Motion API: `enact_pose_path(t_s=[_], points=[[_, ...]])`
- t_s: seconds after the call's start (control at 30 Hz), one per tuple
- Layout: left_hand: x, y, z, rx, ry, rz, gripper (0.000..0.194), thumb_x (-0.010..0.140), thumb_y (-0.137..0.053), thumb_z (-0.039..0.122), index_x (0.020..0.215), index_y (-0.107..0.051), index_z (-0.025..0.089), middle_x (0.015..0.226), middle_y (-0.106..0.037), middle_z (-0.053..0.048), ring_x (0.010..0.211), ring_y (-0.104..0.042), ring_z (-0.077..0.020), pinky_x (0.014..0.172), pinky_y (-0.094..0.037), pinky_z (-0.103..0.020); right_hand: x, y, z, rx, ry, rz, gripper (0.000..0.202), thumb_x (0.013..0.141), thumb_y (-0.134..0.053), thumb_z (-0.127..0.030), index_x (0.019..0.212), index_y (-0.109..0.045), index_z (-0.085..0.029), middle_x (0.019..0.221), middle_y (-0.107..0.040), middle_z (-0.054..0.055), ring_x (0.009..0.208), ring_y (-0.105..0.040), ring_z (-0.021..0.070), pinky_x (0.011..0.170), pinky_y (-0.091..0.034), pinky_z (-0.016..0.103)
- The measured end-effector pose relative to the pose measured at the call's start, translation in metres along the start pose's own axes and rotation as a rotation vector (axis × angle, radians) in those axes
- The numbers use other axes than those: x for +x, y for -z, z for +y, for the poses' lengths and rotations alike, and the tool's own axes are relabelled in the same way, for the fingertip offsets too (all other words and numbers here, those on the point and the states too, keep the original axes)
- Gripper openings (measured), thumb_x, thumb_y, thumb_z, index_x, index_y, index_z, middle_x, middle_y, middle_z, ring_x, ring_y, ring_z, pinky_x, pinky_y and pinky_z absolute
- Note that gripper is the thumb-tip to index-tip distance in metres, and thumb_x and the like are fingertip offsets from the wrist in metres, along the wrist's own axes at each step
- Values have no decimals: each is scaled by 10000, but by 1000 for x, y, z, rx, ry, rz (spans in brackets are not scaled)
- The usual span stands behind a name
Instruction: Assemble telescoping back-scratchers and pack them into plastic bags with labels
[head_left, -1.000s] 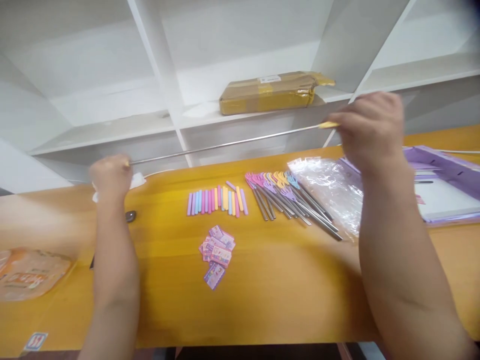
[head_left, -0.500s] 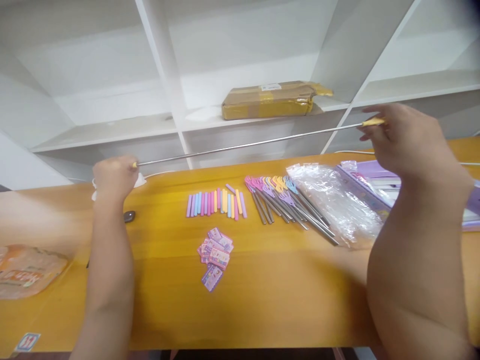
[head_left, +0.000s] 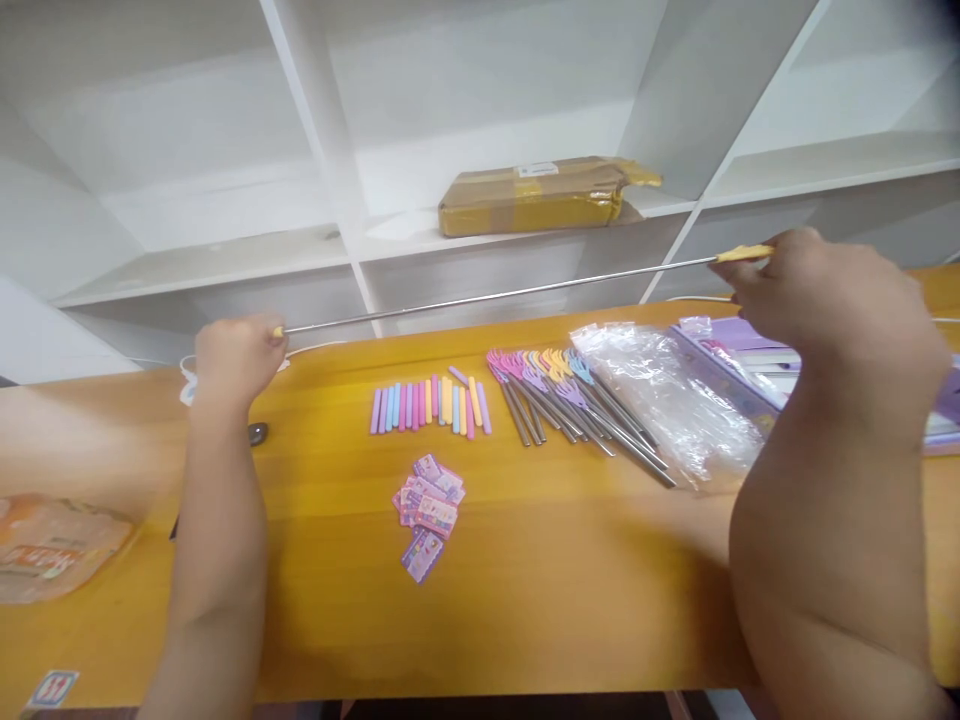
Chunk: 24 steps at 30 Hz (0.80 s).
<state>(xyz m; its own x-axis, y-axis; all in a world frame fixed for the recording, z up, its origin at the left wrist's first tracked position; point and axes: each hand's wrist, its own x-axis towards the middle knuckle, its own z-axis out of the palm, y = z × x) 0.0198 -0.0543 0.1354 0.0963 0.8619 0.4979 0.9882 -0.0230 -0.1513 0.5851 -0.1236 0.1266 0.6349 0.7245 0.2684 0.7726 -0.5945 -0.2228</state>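
A long thin metal rod stretches between both hands above the back of the table. My left hand is closed round its yellow left end. At the right, my right hand pinches the yellow hand-shaped piece on the other end. Below the rod lies a row of pastel tubes in pink, blue, purple and yellow. Beside them rests a fanned pile of metal rods with coloured hand-shaped tips. Nearer the front edge sits a loose pile of small printed cards.
Clear plastic bags and purple packaging lie at the right. A taped cardboard box is on the white shelf. An orange bag and a dark small object lie at the left.
My left hand is slightly further right and lower. The fingers of my right hand have closed in more round the yellow piece, and the rod sits slightly lower.
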Motion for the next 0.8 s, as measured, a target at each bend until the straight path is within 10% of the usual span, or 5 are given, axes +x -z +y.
enact_pose_path(t_s=[0.23, 0.5, 0.8], points=[[1, 0, 2, 63, 2, -56, 190, 928, -538, 230, 748, -600, 221, 697, -530, -3, 689, -342, -196, 673, -220, -306, 4, -10, 9, -143, 65, 140, 433, 1063, -507, -454, 1205, -821, -191, 978, -729, 241, 794, -568, 282, 678, -336, 417], [2, -5, -8, 27, -7, 19, 223, 915, -529, 149, 705, -490, 212, 699, -441, 3, 720, -303, -183, 666, -202, -302, 0, -7, 3, -148, 136, 117, 270, 968, -610, -158, 1156, -794, -222, 929, -727, 182, 774, -518, 249, 711, -341, 402], [-6, 18, 7, 39, 13, 57, 285, 907, -520, 124, 677, -377, 212, 679, -302, 3, 700, -265, -180, 643, -177, -327, -5, -8, -21, -133, 211, 184, 453, 1131, -436, -335, 1398, -696, -78, 1092, -742, 318, 895, -633, 284, 726, -261, 424]])
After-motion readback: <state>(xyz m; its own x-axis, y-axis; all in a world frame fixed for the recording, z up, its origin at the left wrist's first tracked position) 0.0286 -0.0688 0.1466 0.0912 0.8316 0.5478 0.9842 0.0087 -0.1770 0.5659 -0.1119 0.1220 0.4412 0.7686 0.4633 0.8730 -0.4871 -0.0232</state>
